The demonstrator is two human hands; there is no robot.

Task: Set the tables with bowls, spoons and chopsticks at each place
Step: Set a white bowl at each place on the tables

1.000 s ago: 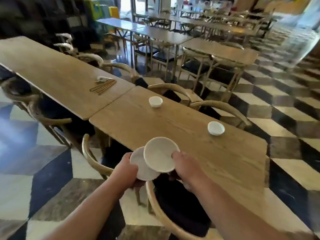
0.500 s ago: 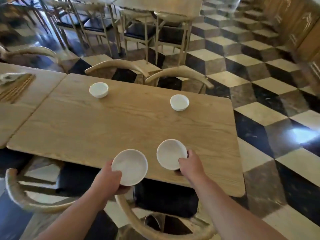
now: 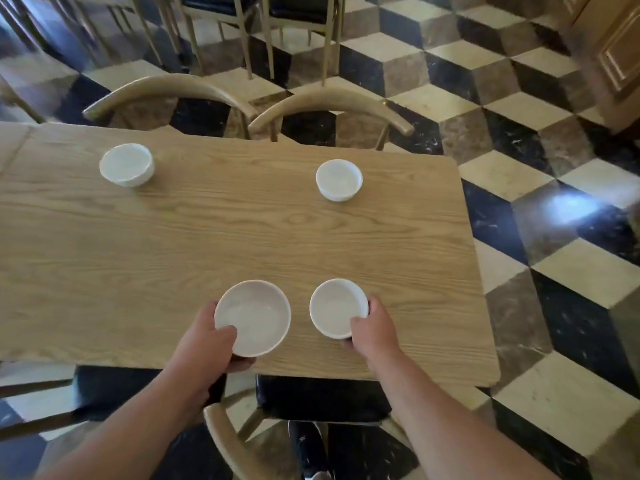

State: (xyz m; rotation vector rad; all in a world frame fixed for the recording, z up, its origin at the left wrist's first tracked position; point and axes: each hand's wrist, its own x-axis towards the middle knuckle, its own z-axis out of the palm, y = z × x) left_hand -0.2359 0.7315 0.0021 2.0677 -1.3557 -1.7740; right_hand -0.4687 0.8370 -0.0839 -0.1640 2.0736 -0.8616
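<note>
Both bowls have come forward over the near edge since half a second ago, when the left one hung short of it, and the view has dipped so the neighbouring table is out of sight.

On the left hand (image 3: 204,344), the fingers (image 3: 242,363) curl under the left bowl (image 3: 256,313) with the thumb hooked over its rim, so the bowl looks held a little above the wood. The right hand (image 3: 372,330) pinches the right bowl (image 3: 336,306) at its near side. I cannot tell whether that bowl already touches down.

Two more white bowls stand across the tabletop (image 3: 225,237), the far-left bowl (image 3: 126,164) and the far-right bowl (image 3: 338,179), well apart from each other. No spoons or chopsticks show.

The likely trouble is in the left grasp. With fingers trapped beneath, letting go early would drop the bowl tilted, near the edge above the near chair (image 3: 221,431). The held pair also sits closer together than the far pair, so the left place may end up off its seat.

Pale wood grain covers the surface. Two curved chair backs (image 3: 329,98) stand beyond it, and a glossy cube-patterned floor (image 3: 519,168) runs to a wooden cabinet (image 3: 616,57).
</note>
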